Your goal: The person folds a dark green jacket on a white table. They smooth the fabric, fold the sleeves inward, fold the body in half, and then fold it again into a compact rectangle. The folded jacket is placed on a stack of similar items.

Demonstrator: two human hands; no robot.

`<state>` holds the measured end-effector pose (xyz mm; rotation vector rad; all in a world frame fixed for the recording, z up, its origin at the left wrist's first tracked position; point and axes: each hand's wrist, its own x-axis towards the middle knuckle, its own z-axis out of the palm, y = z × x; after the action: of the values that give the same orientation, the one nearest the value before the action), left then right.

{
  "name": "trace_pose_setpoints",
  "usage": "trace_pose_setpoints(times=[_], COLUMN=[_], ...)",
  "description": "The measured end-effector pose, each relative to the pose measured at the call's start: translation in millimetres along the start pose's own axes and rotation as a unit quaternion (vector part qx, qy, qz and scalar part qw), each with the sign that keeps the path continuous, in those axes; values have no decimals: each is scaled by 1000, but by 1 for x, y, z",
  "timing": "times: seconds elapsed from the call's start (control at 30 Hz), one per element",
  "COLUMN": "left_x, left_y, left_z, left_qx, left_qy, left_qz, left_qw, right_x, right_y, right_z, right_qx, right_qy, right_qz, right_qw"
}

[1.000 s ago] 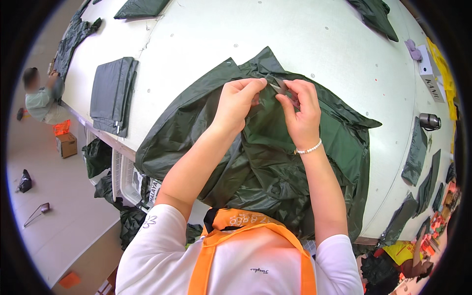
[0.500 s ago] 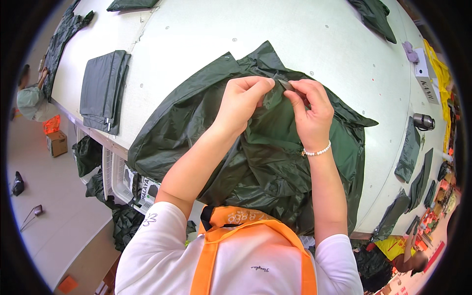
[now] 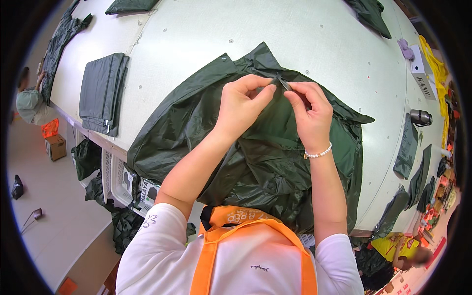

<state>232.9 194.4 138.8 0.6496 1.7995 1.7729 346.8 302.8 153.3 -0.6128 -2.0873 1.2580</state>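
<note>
A dark green, shiny waterproof garment (image 3: 265,167) lies spread and rumpled in front of me, its pointed collar part (image 3: 262,58) toward the far side. At its upper edge my left hand (image 3: 248,96) pinches the garment's fabric between thumb and fingertips. Close beside it, my right hand (image 3: 312,105) is closed around a small, pointed, dark metal tool (image 3: 283,83) that looks like thread snips. The tool's tip is at the fabric by my left fingertips; its handle is hidden in my right palm.
Folded dark green garments (image 3: 104,91) lie left on the white table (image 3: 196,29); more lie right, near a dark flask (image 3: 421,117) and white box (image 3: 423,73). White baskets (image 3: 118,182) stand below the left edge. Other people (image 3: 400,248) are at far left and lower right.
My left thumb and fingers have shifted slightly on the fabric. The tool in my right hand has turned to a steeper angle, its tip nearer the pinched edge.
</note>
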Motion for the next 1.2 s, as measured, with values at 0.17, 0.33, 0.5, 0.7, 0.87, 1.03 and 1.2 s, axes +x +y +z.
trace_pose_setpoints(times=[0.17, 0.33, 0.5, 0.7, 0.87, 1.03, 1.2], left_x=[-3, -5, -3, -5, 31, 2, -47], left_y=[8, 10, 6, 7, -33, -67, -97], left_z=[0, 0, 1, 3, -40, -82, -63], left_qx=[85, 152, 171, 188, 133, 319, 257], left_qy=[44, 51, 52, 55, 116, 155, 81], left_qz=[80, 137, 210, 203, 48, 142, -48], left_qw=[992, 977, 961, 959, 983, 924, 962], right_x=[-2, 2, 8, 9, -29, -161, -286], right_y=[6, -1, -9, -9, 32, 191, 246], right_z=[-11, -23, -30, -37, -89, -260, -331], right_qx=[61, 67, 41, 23, -137, -387, -502], right_qy=[-29, -108, -141, -160, -39, 241, 287], right_qz=[105, 163, 171, 197, 166, 218, 340], right_qw=[992, 978, 974, 967, 976, 863, 742])
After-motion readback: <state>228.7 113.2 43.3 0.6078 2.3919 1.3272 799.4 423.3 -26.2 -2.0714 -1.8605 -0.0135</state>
